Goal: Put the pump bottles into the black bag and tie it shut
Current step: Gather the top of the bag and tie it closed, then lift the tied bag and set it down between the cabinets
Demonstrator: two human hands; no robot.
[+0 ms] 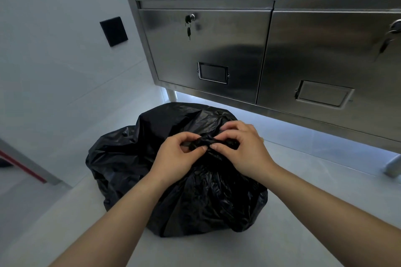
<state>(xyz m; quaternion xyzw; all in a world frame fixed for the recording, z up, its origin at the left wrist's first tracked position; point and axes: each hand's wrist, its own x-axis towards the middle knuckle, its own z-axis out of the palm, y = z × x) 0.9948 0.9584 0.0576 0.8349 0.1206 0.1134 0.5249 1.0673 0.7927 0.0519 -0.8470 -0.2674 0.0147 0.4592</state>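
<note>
A bulging black plastic bag (134,158) sits on the pale floor in the middle of the head view. Its top is gathered into a twisted bunch (208,142) between my hands. My left hand (178,156) pinches the left end of that bunch with thumb and fingers. My right hand (243,149) grips the right end, fingers curled over the plastic. No pump bottles are visible; the inside of the bag is hidden.
A stainless steel cabinet (217,54) with two locked drawers, keys hanging in the locks, stands right behind the bag on metal legs (392,167). A white wall with a black plate (114,31) is at left. A grey and red strip (23,165) lies at far left.
</note>
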